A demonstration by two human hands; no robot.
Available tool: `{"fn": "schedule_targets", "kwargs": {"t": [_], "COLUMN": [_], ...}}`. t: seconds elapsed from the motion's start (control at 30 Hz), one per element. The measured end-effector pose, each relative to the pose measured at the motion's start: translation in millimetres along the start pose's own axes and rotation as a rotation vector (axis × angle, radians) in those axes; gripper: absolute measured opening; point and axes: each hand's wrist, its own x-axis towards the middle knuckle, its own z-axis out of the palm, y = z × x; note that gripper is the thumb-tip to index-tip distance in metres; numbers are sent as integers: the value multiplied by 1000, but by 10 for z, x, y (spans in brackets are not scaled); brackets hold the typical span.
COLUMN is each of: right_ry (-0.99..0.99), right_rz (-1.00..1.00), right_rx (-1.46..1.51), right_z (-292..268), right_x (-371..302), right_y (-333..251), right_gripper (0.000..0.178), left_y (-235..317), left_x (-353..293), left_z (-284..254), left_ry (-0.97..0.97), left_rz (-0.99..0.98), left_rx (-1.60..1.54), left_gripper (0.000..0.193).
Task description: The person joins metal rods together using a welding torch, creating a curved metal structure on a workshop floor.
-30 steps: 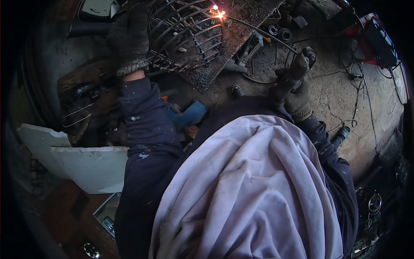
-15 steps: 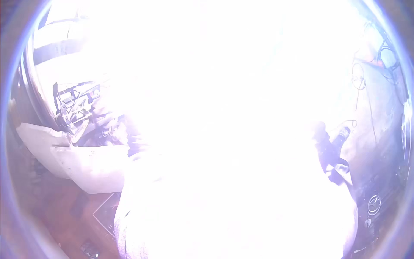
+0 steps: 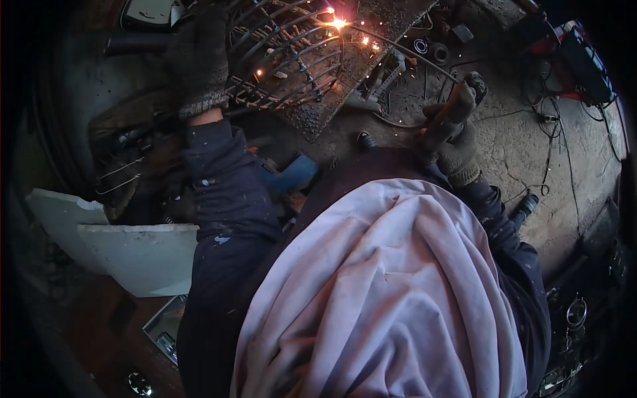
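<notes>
My gloved right hand (image 3: 458, 149) is closed around an electrode holder (image 3: 451, 109). A thin welding rod (image 3: 405, 50) runs from it up and left to a glowing bright spot at the edge of a cage of curved metal bars (image 3: 292, 53). Small orange sparks hang around that spot. My gloved left hand (image 3: 202, 66) is beside the cage's left side, seemingly touching it; its fingers are lost in shadow. The cage rests on a rough, dirty metal table top (image 3: 315, 116).
A blue metal thing (image 3: 292, 172) lies below the table. Pale broken boards (image 3: 139, 255) stand at the left. A dark boxy machine with red parts (image 3: 584, 63) and cables (image 3: 547, 119) are on the concrete floor at the right. Pale cloth (image 3: 378, 285) covers my front.
White glare that washed out most of the view half a second ago is gone. The cage, rod and both hands now show, with only a small glowing spot left at the rod's tip.
</notes>
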Motion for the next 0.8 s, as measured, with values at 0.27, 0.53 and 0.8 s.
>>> {"fn": "schedule_targets", "kwargs": {"t": [0.27, 0.53, 0.8], "right_ry": [-1, -18, -77], "right_rz": [24, -11, 81], "right_rx": [78, 54, 222], "right_z": [-26, -31, -50], "right_x": [8, 4, 1], "right_y": [92, 74, 57], "right_gripper": [40, 39, 39], "left_y": [111, 140, 109], "left_x": [-36, -46, -11], "left_z": [62, -13, -18], "left_ry": [-13, -3, -124], "left_rz": [-187, -199, 476], "left_rx": [-93, -110, 888], "left_gripper": [37, 35, 21]}}
